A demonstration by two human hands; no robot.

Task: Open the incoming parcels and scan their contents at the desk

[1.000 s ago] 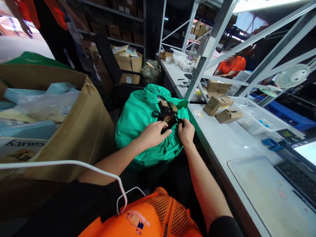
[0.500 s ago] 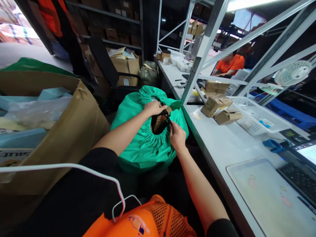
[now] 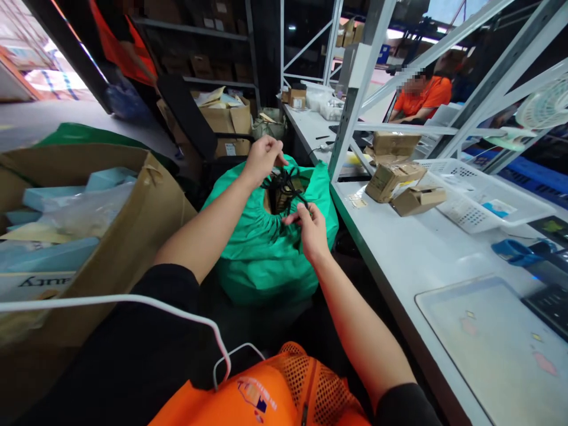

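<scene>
A green drawstring bag [image 3: 266, 260] stands in front of me with its mouth gathered and partly open. Brown cardboard shows inside the opening. Black drawstring cord [image 3: 288, 184] forms loose loops over the mouth. My left hand [image 3: 265, 158], raised above the bag's far left rim, has its fingers pinched together on the cord. At the near right of the opening, my right hand [image 3: 313, 229] pinches another part of the cord between thumb and fingers. The exact grip of the left fingertips is partly hidden.
A large cardboard box [image 3: 146, 207] of packages stands at left. To the right, a white table [image 3: 381, 254] bears small cartons [image 3: 393, 180], a white basket [image 3: 479, 201] and blue tape [image 3: 515, 251]. A metal frame post [image 3: 346, 130] rises beside the bag. Two people in orange are nearby.
My left hand has lifted up and away from the bag's opening. The right hand has shifted slightly, and the cord now spreads in loops between them.
</scene>
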